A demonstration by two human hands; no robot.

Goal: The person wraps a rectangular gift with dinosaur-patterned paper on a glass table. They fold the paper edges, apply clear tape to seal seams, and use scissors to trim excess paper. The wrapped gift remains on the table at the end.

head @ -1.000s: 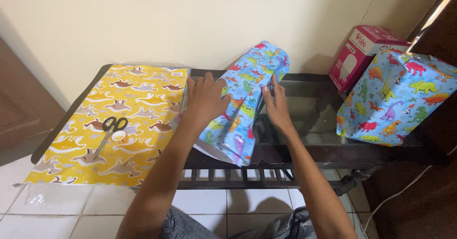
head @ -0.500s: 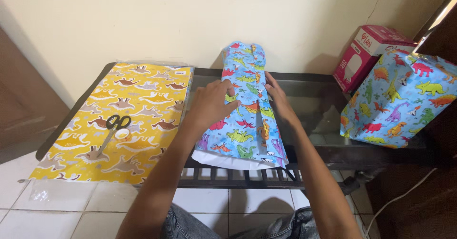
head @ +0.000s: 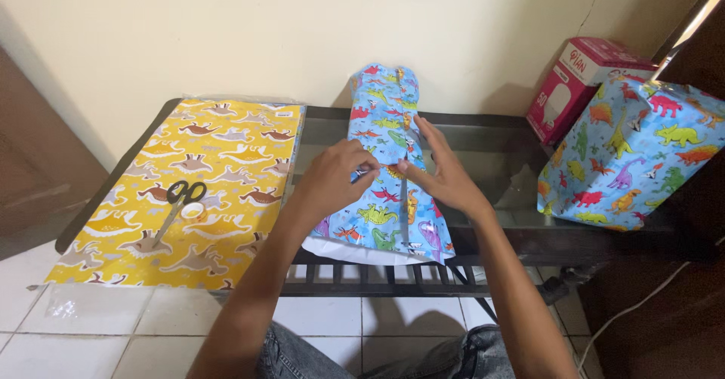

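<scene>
Landmark: glass-top table (head: 491, 134). On its left end I see yellow wrapping paper (head: 226, 152) with scissors (head: 180, 201) and a tape roll (head: 193, 211) on top. At centre, the blue dinosaur-paper parcel (head: 385, 122): left hand (head: 336, 183) pinches its seam, right hand (head: 442, 175) lies flat, fingers spread, pressing beside. Right end: wrapped box (head: 630, 156), pink carton (head: 578, 81).

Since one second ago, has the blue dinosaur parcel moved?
Yes. The blue dinosaur parcel now lies flat and lengthwise on the glass table; earlier it was lifted and tilted. The scissors stayed.
</scene>
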